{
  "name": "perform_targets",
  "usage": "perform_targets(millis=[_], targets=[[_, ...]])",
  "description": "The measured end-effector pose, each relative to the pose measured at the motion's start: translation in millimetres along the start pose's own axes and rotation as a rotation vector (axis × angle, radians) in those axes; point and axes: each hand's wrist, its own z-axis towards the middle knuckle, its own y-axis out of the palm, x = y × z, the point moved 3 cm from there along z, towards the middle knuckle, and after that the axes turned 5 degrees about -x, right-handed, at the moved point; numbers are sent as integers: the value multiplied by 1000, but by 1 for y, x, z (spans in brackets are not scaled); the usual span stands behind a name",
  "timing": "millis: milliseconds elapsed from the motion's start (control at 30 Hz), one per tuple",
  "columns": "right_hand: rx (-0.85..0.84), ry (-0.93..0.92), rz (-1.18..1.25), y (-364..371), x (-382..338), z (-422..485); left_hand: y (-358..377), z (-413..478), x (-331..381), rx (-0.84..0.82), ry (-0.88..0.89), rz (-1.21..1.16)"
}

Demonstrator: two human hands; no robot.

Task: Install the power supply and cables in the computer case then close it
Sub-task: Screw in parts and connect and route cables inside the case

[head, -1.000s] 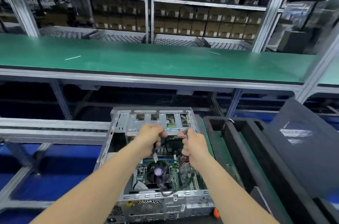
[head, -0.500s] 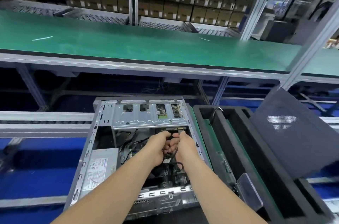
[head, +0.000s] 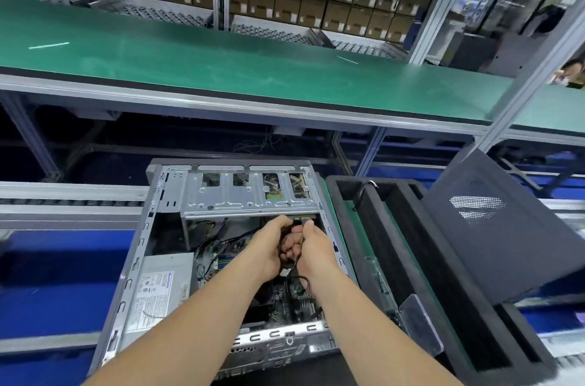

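Observation:
An open grey computer case (head: 139,246) lies flat below me with its side off. The silver power supply (head: 160,289) sits in its near left corner, label up. My left hand (head: 269,246) and my right hand (head: 311,246) meet inside the case just under the drive cage (head: 247,195). Both grip a bundle of black cables (head: 286,238) between them. More cables (head: 302,286) trail down over the motherboard, which my forearms largely hide.
A black foam tray (head: 395,252) with long slots stands right of the case. The dark side panel (head: 493,227) with a mesh vent leans on it. A green workbench (head: 221,69) runs across behind, with shelves of boxes beyond. Blue surfaces lie on the left.
My hands dropped from the drive cage's edge deeper into the case and came together on the cables. The view shifted, bringing the power supply into sight.

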Motion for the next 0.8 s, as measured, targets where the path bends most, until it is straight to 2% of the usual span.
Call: perform_targets(millis=[300,633,800], targets=[[-26,-21,6,0,-4,-3,-3,9,0,-17,73,-46],[-25,-80,-40,1,-6,-7,-3,6,2,49,122,-52],[-1,-77,-84,-1,-5,-6,-1,7,0,33,132,13]])
